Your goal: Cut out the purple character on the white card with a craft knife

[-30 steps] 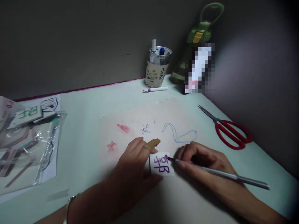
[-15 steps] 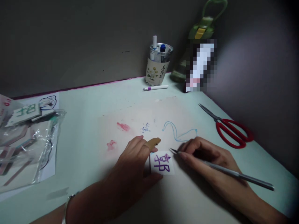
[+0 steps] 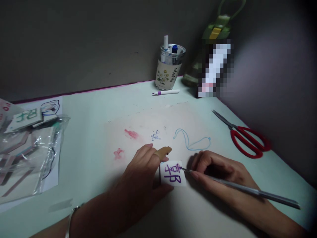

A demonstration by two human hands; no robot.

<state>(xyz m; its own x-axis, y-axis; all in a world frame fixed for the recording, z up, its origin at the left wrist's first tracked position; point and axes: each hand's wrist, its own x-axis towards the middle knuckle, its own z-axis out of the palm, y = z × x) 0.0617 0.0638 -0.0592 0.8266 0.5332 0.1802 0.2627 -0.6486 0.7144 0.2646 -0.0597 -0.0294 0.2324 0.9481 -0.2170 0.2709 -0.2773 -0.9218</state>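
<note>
Silver knife (image 3: pixel 247 188) has shifted back to purple "郭" (image 3: pixel 173 174).

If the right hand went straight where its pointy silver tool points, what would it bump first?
The right hand, tip of the silver tool leading, would probably meet the white block with purple writing. The tip looks right at its edge; touching is hard to tell.

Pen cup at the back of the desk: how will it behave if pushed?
The pen cup is probably apt to tip: its base looks narrower than its rim, and a white pen sticks up above it. Its clear upper wall suggests thin plastic, so it may flex if squeezed. Pushed forward, it would likely bump the marker lying just in front.
</note>
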